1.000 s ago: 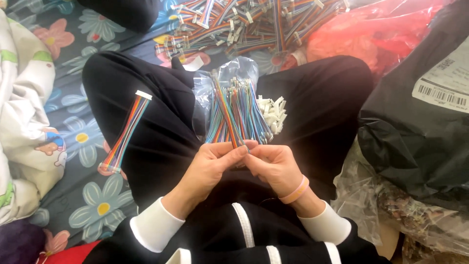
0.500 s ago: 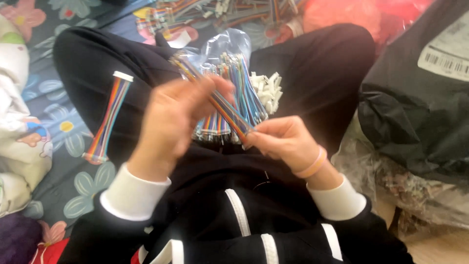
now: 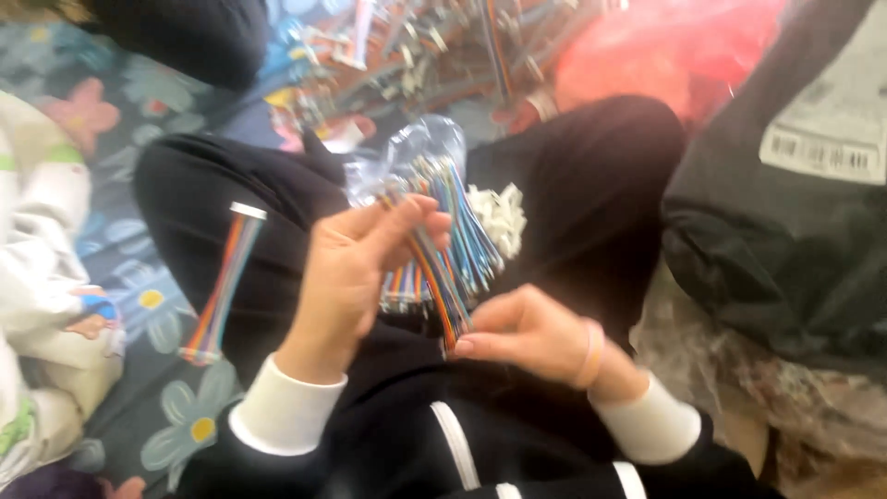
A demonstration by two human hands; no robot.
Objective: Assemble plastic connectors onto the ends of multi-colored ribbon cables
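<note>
Left hand (image 3: 356,277) lowered, striped multicoloured wire strip (image 3: 442,286)

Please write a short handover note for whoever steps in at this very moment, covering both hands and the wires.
Left hand: raised, fingers on the upper part of a few coloured wires.
Right hand: pinches the same wires at their lower end.
Bundle of loose wires in a clear bag lies on the lap.
Done: one flat ribbon of wires rests on the left thigh.
Left: the bundle, and the heap of wires ahead.
</note>
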